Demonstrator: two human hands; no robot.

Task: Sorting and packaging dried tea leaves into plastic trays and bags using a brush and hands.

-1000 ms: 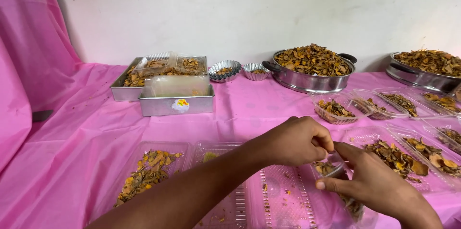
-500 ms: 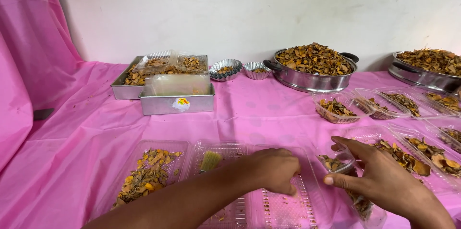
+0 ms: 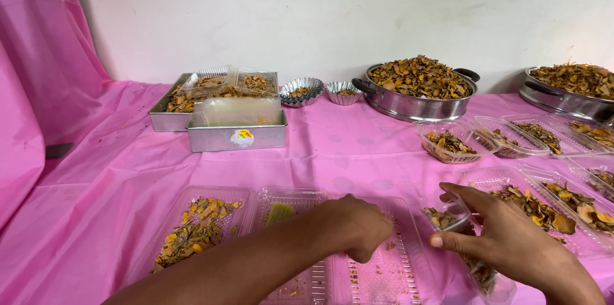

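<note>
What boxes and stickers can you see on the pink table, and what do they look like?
Sticker: front of steel tin, round, white with orange.
Clear plastic boxes: front edge, hinged, holding dried bits.
Small clear tub: at right hand.
Left hand: over an open box.

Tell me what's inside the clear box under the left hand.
The clear box holds only scattered brown crumbs on its ribbed floor. The left hand covers its upper middle, so anything beneath the fist is hidden.

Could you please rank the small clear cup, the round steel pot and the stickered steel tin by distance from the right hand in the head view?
1. Small clear cup, at the right hand fingertips.
2. Round steel pot, far ahead, by the wall.
3. Stickered steel tin, far left.
</note>
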